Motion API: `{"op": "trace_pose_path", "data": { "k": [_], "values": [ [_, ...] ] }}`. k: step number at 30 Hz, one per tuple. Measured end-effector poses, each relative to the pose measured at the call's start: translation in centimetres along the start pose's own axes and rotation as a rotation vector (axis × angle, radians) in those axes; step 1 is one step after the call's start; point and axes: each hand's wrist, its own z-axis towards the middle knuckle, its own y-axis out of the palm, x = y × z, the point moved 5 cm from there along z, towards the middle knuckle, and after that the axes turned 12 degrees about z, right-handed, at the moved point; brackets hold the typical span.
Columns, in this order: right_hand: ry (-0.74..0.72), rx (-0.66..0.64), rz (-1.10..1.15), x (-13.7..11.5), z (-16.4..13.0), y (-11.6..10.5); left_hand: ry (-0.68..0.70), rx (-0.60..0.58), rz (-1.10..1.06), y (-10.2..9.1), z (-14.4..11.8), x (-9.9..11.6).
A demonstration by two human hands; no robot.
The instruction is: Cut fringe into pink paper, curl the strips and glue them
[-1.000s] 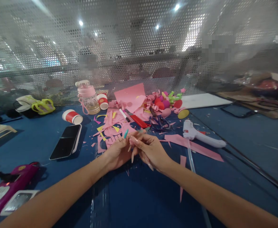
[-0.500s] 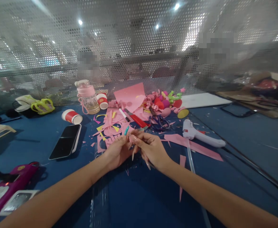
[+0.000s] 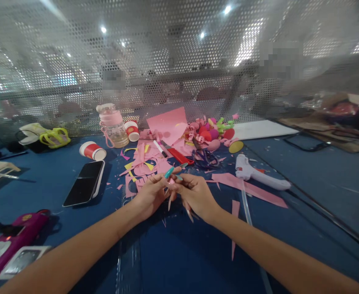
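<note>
My left hand (image 3: 150, 196) and my right hand (image 3: 196, 194) meet fingertip to fingertip over the blue table (image 3: 179, 253), just in front of a heap of pink and yellow paper scraps (image 3: 142, 165). Both have long painted nails, some teal, some pale pink. Together they pinch a small pink paper piece (image 3: 170, 184), which the fingers mostly hide. Both forearms reach in from the lower edge.
A black phone (image 3: 85, 182) lies left of the hands, and a white glue gun (image 3: 259, 173) and long pink strip (image 3: 250, 188) lie to the right. Behind are scissors (image 3: 205, 157), a red cutter (image 3: 179, 155), a red paper cup (image 3: 93, 150), a pink bottle (image 3: 113, 126) and a perforated screen (image 3: 167, 61).
The hands stay in the same spot. The fingers have shifted on the small piece, and the teal-nailed left thumb has moved right against the right hand's fingertips.
</note>
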Motion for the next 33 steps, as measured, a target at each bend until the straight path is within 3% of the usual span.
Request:
{"op": "trace_pose_path", "data": {
  "k": [7,15,20,25,33],
  "values": [
    [0.141,-0.056,0.155,1.2,0.2,0.4,-0.065,-0.045,-0.024,0.4,-0.1,-0.1],
    [0.235,-0.099,0.253,1.7,0.1,0.8,-0.033,-0.115,0.048,0.5,-0.4,-0.2],
    [0.224,-0.044,0.337,1.6,0.3,0.5,0.084,-0.065,0.163,0.1,-0.5,-0.3],
    [0.241,0.031,0.442,1.2,0.6,0.2,0.223,-0.037,0.431,0.5,-0.8,0.6],
    [0.252,-0.012,0.359,1.8,0.5,0.4,0.353,0.105,0.692,0.3,-1.0,2.1]
  ]
}}
